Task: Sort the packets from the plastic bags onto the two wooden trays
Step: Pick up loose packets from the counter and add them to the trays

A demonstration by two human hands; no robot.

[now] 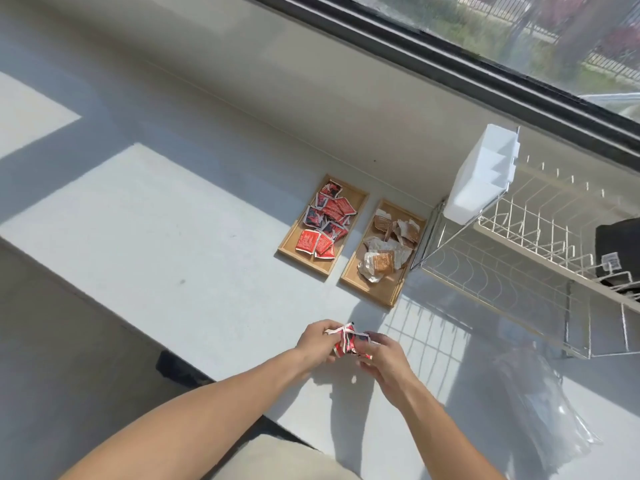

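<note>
Two wooden trays lie side by side on the white counter. The left tray [289,249] holds several red packets [327,216]. The right tray [389,292] holds several brown and white packets [382,261]. Nearer to me, above the counter, my left hand [317,341] and my right hand [382,358] together grip a bunch of red packets [348,342]. A clear plastic bag [540,403] lies crumpled on the counter to the right of my hands.
A wire dish rack [526,258] with a white plastic cutlery holder [481,174] stands right of the trays, with a dark object [620,244] in it. A window [519,36] runs along the back. The counter's front edge [104,308] drops off at the left.
</note>
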